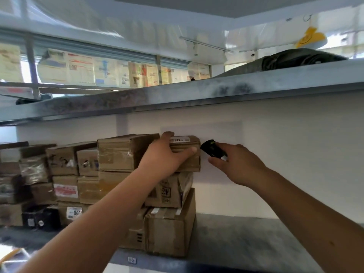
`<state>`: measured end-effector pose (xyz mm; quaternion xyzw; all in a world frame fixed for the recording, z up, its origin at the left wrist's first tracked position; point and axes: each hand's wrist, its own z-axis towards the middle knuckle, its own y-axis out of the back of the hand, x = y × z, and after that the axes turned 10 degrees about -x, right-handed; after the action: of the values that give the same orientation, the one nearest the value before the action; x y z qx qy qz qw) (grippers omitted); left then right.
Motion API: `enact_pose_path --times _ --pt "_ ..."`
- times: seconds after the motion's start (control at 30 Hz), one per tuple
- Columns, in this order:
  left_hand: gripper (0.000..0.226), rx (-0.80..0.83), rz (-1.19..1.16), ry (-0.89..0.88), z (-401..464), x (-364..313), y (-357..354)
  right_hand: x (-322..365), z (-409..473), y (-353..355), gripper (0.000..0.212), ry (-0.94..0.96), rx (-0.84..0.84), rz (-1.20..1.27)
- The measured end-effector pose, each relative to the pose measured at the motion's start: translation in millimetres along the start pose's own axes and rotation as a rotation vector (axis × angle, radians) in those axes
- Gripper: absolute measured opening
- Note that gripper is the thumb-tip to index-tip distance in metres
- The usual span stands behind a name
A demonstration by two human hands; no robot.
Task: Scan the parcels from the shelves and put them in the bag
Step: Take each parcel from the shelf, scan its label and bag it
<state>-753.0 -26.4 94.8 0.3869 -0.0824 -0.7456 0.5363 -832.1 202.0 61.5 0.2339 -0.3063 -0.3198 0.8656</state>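
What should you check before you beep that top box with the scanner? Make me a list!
1. Left hand grips the top box: ok.
2. Right hand holds the scanner: ok.
3. Scanner sits beside the box's right end, close to it: ok.
4. White label on the box's top faces the scanner: not ok, the scanner is at the side.
5. Label readable: cannot tell, blurred.
6. Stack of boxes underneath stands steady: cannot tell.

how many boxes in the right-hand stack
3: top box gripped by the left hand, middle box beneath it, bottom box on the shelf. More may hide behind.
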Motion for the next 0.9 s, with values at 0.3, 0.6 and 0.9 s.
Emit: enact_pose_path --times 0.3,0.6,0.9 --pt "0.029 -0.043 -0.545 0.217 7 -2 6 17 -6 -3 0.063 -0.047 -0.009 0.033" --pt "0.056 0.030 -0.999 0.246 -11 1 20 33 -54 22 0.067 -0.138 -0.165 -0.050" --pt "0.080 0.222 -1.004 0.114 -43 -26 31 62 -125 60 0.065 -0.256 -0.218 -0.167"
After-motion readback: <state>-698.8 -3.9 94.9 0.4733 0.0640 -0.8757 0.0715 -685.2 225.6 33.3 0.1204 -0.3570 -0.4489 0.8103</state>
